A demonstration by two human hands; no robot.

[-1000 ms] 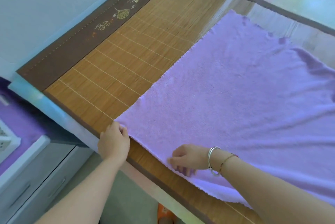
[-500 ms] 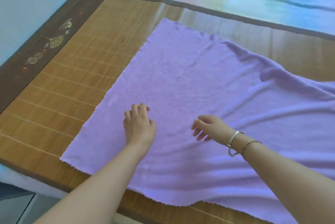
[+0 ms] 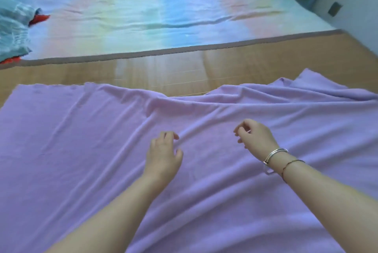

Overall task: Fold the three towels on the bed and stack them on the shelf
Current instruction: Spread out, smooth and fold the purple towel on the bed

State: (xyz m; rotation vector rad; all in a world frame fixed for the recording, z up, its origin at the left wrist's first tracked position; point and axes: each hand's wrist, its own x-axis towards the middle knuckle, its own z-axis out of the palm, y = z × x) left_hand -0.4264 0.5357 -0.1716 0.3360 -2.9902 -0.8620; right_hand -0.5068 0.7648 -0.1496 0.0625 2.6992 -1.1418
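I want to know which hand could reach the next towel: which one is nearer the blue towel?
Left. The left hand lies mid-towel, the right hand farther right; the blue towel sits far left.

Bright, soft daylight glares off the bamboo mat [image 3: 163, 68] beyond the left hand [image 3: 163, 156], shadows stay faint, the whole view is slightly blurred, and edges bow with wide-angle distortion.

The purple towel [image 3: 81, 150] is soft matt cloth with a fine fleecy nap, and it lies in long wrinkles. The mat [image 3: 163, 72] under it is woven bamboo or straw, smooth with a light sheen, edged with a brown cloth band. The bed sheet [image 3: 155, 17] is thin, creased cloth. The bangle [image 3: 275, 153] is shiny metal.
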